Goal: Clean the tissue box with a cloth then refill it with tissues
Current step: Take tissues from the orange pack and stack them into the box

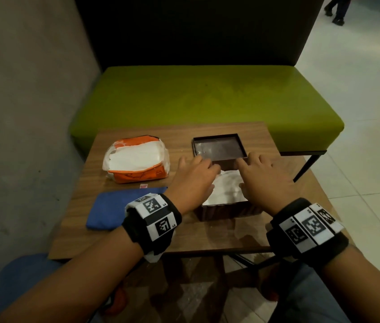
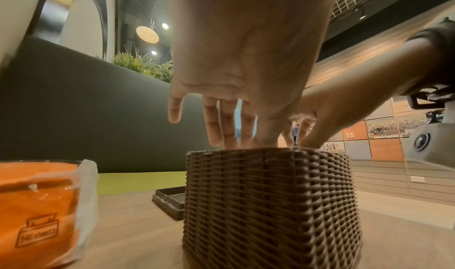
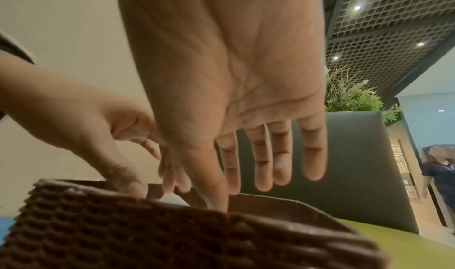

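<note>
tissue box [image 1: 226, 209] sitting at the desk's [image 1: 119, 238] 5 o'clock, white tissues [image 1: 225, 188] inside | left hand [image 1: 192, 180] and right hand [image 1: 262, 180] hovering spread over it, thumbs dipping in | lid [image 1: 219, 146] lying at 12 o'clock of box | cloth [image 1: 112, 209] at 9 o'clock | tissue pack [image 1: 135, 163] at 10 o'clock

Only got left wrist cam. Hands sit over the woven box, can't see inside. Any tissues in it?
Observer: Yes. Head view shows white tissues inside the tissue box, under the left hand and right hand.
Operator: Where's the cloth?
Observer: The blue cloth lies on the table left of the box, untouched.
Operator: Right hand gripping anything?
Observer: No. Right wrist view shows its fingers straight, thumb dipping inside the rim.
</note>
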Demonstrator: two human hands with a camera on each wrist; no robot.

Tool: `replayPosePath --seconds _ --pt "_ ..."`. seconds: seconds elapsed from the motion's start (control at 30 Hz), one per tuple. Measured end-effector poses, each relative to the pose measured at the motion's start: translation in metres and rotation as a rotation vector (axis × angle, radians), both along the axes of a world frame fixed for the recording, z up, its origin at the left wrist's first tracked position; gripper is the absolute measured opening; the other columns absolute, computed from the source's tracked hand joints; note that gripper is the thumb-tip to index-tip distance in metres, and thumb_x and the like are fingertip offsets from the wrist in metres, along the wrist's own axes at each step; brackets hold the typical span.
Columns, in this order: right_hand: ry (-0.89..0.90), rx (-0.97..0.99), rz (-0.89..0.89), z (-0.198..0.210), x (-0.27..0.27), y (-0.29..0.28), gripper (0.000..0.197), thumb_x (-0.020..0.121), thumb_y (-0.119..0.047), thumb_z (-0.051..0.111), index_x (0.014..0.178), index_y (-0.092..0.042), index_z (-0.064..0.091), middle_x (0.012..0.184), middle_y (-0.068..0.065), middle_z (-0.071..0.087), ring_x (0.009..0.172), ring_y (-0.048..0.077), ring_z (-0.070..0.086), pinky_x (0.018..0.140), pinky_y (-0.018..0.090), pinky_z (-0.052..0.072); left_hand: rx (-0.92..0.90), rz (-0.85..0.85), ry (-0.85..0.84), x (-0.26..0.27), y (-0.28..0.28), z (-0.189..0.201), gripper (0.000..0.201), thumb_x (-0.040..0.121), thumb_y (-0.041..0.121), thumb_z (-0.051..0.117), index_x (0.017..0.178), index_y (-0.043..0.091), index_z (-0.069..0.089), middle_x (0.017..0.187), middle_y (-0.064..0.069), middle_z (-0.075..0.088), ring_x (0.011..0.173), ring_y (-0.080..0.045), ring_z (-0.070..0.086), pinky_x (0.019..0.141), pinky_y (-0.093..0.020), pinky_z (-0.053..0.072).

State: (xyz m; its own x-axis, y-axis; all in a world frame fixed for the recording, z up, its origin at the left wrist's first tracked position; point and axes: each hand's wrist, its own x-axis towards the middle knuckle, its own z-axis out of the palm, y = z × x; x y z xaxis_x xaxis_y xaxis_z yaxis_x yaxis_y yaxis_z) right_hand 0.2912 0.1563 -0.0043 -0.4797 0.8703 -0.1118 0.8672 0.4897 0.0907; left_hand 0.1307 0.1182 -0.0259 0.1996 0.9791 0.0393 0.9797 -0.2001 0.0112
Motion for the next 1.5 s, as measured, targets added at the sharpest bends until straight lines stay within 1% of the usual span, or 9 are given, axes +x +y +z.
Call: replayPosePath --seconds 0.13,0.37,0.53,0.67,0.77,1.0,1.17,1.33,1.5 --pt "0.087 -0.248 0.014 -0.006 -0.015 0.014 0.03 0.093 -0.013 0.055 0.122 -0.019 0.059 0.133 0.007 0.05 0.123 0.026 0.048 0.097 0.035 0.044 -0.132 -0.012 0.043 0.004 0.008 -0.001 0.028 0.092 0.025 0.052 0.121 0.024 0.054 0.12 0.002 0.057 0.12 -0.021 0.043 0.105 -0.056 0.024" --pt "0.007 -0.434 -0.05 -0.022 -0.019 0.026 0.032 0.09 -0.013 0.054 0.12 -0.021 0.061 0.135 0.009 0.048 0.12 0.029 0.052 0.1 0.039 0.045 -0.373 0.016 0.122 0.004 0.014 -0.005 0.023 0.093 0.034 0.051 0.099 0.019 0.067 0.103 -0.004 0.066 0.113 -0.024 0.045 0.103 -0.074 0.007" --pt "0.086 -0.319 -0.025 -0.02 -0.02 0.024 0.028 0.088 -0.01 0.057 0.115 -0.018 0.058 0.128 0.009 0.048 0.116 0.027 0.051 0.092 0.039 0.048 -0.158 -0.025 0.111 0.009 0.014 0.005 0.017 0.091 0.031 0.056 0.102 0.02 0.063 0.106 0.002 0.064 0.118 -0.022 0.045 0.108 -0.065 0.013" --pt "-0.013 -0.32 -0.022 -0.025 -0.022 0.021 0.028 0.089 -0.012 0.059 0.116 -0.014 0.06 0.125 0.01 0.051 0.117 0.03 0.051 0.094 0.041 0.048 -0.222 0.042 0.19 0.014 0.013 0.0 0.011 0.087 0.022 0.061 0.097 0.017 0.061 0.101 -0.002 0.065 0.115 -0.026 0.046 0.105 -0.065 0.018" --pt "0.097 -0.287 -0.026 -0.027 -0.018 0.022 0.017 0.091 -0.013 0.054 0.102 -0.013 0.067 0.117 0.009 0.06 0.109 0.028 0.057 0.084 0.035 0.048 -0.228 0.067 0.168 0.013 0.014 -0.006 0.011 0.087 0.006 0.053 0.085 0.016 0.054 0.095 -0.004 0.064 0.108 -0.028 0.049 0.103 -0.066 0.019" --pt "0.217 -0.306 -0.013 -0.019 -0.007 0.022 0.011 0.086 -0.015 0.067 0.092 -0.017 0.075 0.108 0.004 0.07 0.102 0.023 0.062 0.085 0.035 0.051 -0.204 0.009 0.123 0.007 0.013 -0.001 0.01 0.085 0.013 0.056 0.079 0.02 0.055 0.094 0.001 0.062 0.104 -0.022 0.049 0.101 -0.062 0.025" --pt "0.088 -0.462 -0.047 -0.013 -0.01 0.014 0.019 0.089 -0.027 0.066 0.096 -0.012 0.075 0.105 0.006 0.072 0.097 0.021 0.065 0.08 0.027 0.049 -0.315 -0.01 0.132 0.007 0.012 -0.002 0.004 0.086 0.02 0.06 0.082 0.018 0.059 0.1 -0.002 0.064 0.108 -0.025 0.045 0.101 -0.064 0.024" --pt "0.212 -0.318 -0.05 -0.014 -0.015 0.017 0.021 0.092 -0.022 0.059 0.106 -0.012 0.07 0.113 0.007 0.066 0.105 0.025 0.064 0.088 0.037 0.052 -0.188 0.007 0.054 0.011 0.011 0.005 0.011 0.089 0.028 0.058 0.095 0.02 0.064 0.107 0.0 0.061 0.114 -0.023 0.045 0.104 -0.062 0.021" --pt "0.037 -0.438 -0.015 -0.029 -0.029 0.019 0.045 0.087 -0.022 0.058 0.132 -0.024 0.051 0.132 0.014 0.049 0.121 0.034 0.05 0.098 0.042 0.043 -0.37 0.061 0.126 0.021 0.016 -0.003 0.018 0.089 0.017 0.055 0.106 0.017 0.06 0.111 -0.005 0.061 0.113 -0.026 0.051 0.107 -0.069 0.012"
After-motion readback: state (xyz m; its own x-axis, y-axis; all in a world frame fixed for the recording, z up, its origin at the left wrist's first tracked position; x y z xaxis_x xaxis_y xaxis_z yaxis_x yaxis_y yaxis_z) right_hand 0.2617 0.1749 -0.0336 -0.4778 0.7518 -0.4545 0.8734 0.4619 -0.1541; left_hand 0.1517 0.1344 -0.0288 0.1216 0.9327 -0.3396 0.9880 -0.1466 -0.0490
